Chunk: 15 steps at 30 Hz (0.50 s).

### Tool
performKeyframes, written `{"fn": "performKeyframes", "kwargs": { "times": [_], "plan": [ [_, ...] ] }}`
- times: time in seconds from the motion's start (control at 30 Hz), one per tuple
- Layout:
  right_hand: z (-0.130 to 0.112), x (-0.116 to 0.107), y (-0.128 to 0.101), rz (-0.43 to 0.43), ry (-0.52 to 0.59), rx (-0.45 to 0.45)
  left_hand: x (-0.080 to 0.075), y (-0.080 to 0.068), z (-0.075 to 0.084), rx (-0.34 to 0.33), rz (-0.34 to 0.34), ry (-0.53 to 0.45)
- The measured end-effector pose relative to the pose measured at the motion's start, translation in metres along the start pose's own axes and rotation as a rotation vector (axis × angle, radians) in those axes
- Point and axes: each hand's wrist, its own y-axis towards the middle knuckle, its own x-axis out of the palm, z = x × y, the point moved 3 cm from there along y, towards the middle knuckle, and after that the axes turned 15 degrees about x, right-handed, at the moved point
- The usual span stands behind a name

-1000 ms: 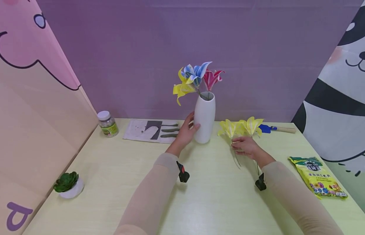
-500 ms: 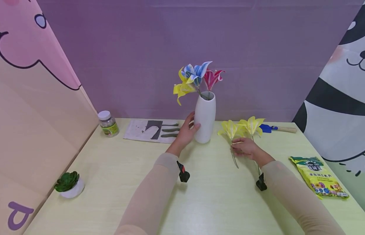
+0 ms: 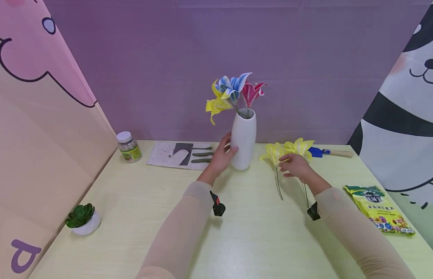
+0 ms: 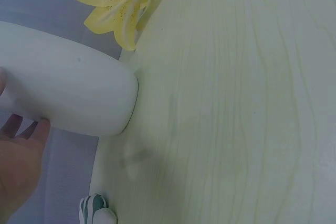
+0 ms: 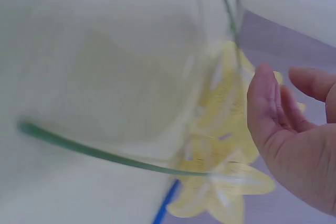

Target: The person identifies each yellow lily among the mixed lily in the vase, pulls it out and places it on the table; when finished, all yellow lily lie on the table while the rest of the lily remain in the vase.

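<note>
Left hand steadies the vase, right hand over loose yellow flowers

The left hand [image 3: 221,157] curls round the upright white vase [image 3: 243,139]; the right hand [image 3: 295,166], fingers relaxed and gripping nothing, hovers over two yellow flowers [image 3: 287,150] lying on the desk [image 3: 139,217].

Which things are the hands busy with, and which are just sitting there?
Busy with:
left hand on tall white vase
right hand over yellow paper lilies

Just sitting:
small potted succulent
white-capped jar
yellow printed bag
blue-bladed trowel
</note>
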Motion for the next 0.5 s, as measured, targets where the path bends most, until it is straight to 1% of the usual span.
{"fn": "performKeyframes", "kwargs": {
  "times": [0.13, 0.2, 0.3, 0.5],
  "plan": [
    [-0.013, -0.005, -0.005, 0.084, -0.07, -0.095, 0.0, 0.0, 0.0, 0.001, -0.001, -0.008],
    [-0.019, -0.006, -0.008, 0.123, -0.082, -0.14, 0.0, 0.0, -0.001, 0.005, 0.0, -0.008],
    [-0.027, -0.005, -0.011, 0.164, -0.078, -0.201, 0.0, 0.001, -0.001, 0.021, 0.0, -0.021],
    [-0.035, 0.003, -0.008, 0.185, -0.025, -0.296, 0.0, 0.0, -0.003, 0.046, -0.002, -0.035]
  ]
}}
